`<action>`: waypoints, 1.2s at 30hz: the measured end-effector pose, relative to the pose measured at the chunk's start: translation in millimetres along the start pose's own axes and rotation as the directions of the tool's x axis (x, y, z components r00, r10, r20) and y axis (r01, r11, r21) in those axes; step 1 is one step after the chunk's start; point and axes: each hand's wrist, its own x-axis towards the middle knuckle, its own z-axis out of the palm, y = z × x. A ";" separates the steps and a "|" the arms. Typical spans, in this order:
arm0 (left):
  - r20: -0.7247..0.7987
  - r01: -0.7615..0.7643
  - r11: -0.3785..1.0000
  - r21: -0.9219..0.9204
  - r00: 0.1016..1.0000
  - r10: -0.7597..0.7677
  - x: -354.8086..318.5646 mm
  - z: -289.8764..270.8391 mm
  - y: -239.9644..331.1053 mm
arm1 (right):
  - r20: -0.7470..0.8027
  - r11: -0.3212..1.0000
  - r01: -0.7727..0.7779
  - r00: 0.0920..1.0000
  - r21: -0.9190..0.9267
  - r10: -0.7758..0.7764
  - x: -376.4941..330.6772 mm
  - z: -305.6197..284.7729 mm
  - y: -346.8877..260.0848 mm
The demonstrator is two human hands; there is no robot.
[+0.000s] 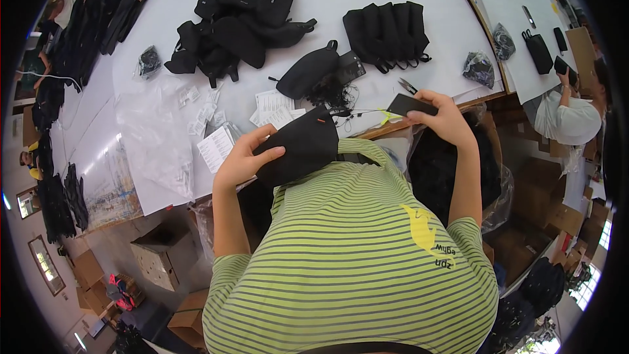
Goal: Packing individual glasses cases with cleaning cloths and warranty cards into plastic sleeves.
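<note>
My left hand [244, 158] is closed on a black fabric pouch [303, 144], thumb on top, near the table's front edge. In my right hand [447, 120] a dark rectangular hang tag [407, 105] is pinched between thumb and fingers. A thin dark string runs from the tag side toward the pouch's corner. The blades of small thread snips [407, 85] show just past my right fingers; whether I hold them too I cannot tell. Beyond the pouch lie another black pouch [306, 71], a tangle of black strings [333, 94] and a dark card [350, 67].
Several black pouches lie in a heap [246, 29], with a neat row of pouches [386, 31] to its right. White printed labels [272, 108] and clear plastic [154, 134] cover the left. An open bag of black material [445, 167] sits below the edge. A co-worker [569, 118] works far right.
</note>
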 end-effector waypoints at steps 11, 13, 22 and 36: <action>0.172 -0.175 0.899 0.401 0.978 0.114 -7.5 52.3 41.7 | 0.006 -0.025 0.006 0.901 1.000 0.435 45.5 95.8 -27.1; 0.228 -0.144 0.910 0.390 0.972 0.056 -12.0 53.6 44.7 | 0.051 0.098 -0.099 0.911 0.990 0.409 41.4 114.1 -24.2; 0.018 -0.161 0.825 0.541 0.984 0.179 -14.6 45.3 42.1 | -0.486 0.754 0.241 0.866 0.611 0.116 53.0 85.4 -41.0; 0.182 -0.318 0.606 0.729 0.944 0.276 22.9 46.8 38.2 | 0.478 0.849 0.272 0.878 -0.452 -0.027 51.4 68.6 -80.1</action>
